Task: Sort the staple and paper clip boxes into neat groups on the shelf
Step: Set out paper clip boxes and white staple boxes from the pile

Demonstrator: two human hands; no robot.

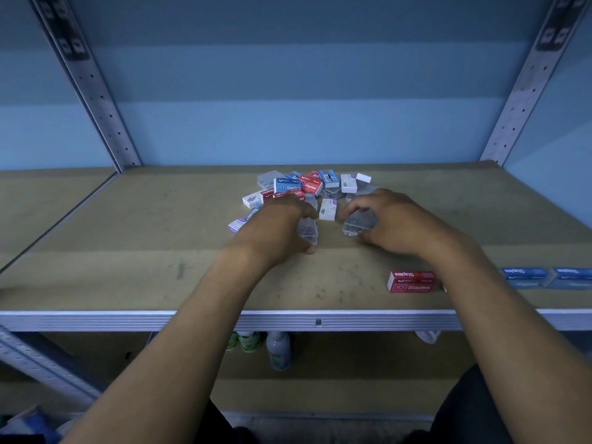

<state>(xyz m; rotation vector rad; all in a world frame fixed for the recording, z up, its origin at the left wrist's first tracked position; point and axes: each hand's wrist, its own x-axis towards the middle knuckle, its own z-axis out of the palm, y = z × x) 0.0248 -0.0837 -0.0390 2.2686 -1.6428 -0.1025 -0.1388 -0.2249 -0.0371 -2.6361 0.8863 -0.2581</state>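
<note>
Your left hand (278,225) grips a clear clip box (308,232); your right hand (394,224) grips another clear box (358,223). The mixed pile (301,187) lies just beyond them on the shelf (128,251), red staple boxes (411,281) nearer you, rightward.

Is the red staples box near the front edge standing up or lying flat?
Lying flat: the red box rests on a broad face on the shelf, label up.
</note>
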